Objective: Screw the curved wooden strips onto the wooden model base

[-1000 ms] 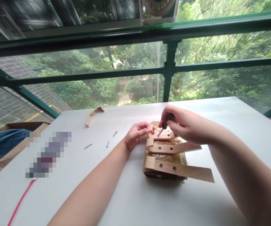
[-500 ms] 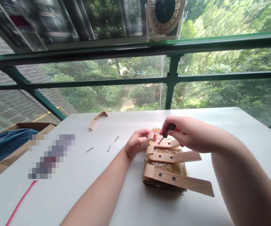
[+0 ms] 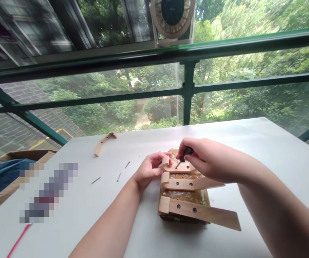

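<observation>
A brown block [image 3: 186, 196] lies on the white table [image 3: 251, 143] with three curved wooden strips screwed across its top. My right hand [image 3: 208, 161] is closed round a small black-handled screwdriver [image 3: 184, 154], its tip down on the farthest strip [image 3: 177, 167]. My left hand [image 3: 147, 171] pinches the curled left end of that same strip. The nearest strip [image 3: 199, 212] sticks out past the block to the right.
Three loose screws [image 3: 119, 176] lie on the table left of my left hand. A spare curved wooden strip [image 3: 104, 141] rests near the far left edge. A cardboard box with blue cloth [image 3: 1, 175] stands at the left. Green railing and glass run behind the table.
The view has shifted a little between frames. Both hands stay on the farthest strip with the screwdriver tip on it; nothing was picked up or let go.
</observation>
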### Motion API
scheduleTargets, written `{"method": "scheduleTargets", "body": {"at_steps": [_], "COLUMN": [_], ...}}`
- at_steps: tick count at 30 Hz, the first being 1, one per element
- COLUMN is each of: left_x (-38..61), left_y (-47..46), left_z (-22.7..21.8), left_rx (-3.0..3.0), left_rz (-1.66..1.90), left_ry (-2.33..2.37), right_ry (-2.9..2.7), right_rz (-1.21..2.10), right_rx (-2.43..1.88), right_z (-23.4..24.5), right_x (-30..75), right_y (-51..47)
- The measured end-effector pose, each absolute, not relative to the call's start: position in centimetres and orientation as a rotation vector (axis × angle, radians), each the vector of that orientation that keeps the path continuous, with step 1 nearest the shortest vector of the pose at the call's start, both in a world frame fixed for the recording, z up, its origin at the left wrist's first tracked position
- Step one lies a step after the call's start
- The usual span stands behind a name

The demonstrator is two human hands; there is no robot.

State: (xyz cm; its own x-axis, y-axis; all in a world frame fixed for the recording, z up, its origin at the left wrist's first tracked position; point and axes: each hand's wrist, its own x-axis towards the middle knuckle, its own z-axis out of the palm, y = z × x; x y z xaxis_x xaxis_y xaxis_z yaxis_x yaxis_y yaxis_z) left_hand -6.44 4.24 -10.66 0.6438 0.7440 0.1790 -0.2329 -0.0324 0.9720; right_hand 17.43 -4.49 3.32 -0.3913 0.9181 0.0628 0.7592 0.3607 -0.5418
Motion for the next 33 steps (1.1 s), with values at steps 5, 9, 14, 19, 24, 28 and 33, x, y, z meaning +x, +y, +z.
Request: {"method": "scheduleTargets", "body": {"at_steps": [5,9,14,19,24,28,33], "left_x": [-6.4,-6.3,-6.2,-6.1,-6.0,-5.7,-5.3], "left_y": [4.1,4.0,3.8,3.7,3.7,3.5,3.2], "left_z": [-10.6,-10.6,-10.1,-9.9,-9.8,-9.8,-9.9], "left_rx": [1.407,1.423,1.488,1.575,1.583,1.592,1.608], "left_rz": [0.835,0.828,0.840,0.814,0.818,0.835,0.876], "left_ry": [0.496,0.551,0.620,0.667,0.646,0.627,0.688], "right_ry": [-2.278,-2.281,-2.283,-2.245,-2.240,-2.242,-2.252], "right_rz": [0.596,0.571,0.544,0.498,0.503,0.490,0.482], "right_rx": [-1.475,-1.496,-1.472,-1.486,-1.486,-1.482,-1.478], "right_z": [3.2,3.3,3.0,2.6,2.5,2.5,2.6], "right_x": [17.4,17.5,17.2,16.8,16.8,16.9,16.9], "right_y": [-4.8,-5.1,-4.8,-4.4,-4.3,-4.3,-4.1]}}
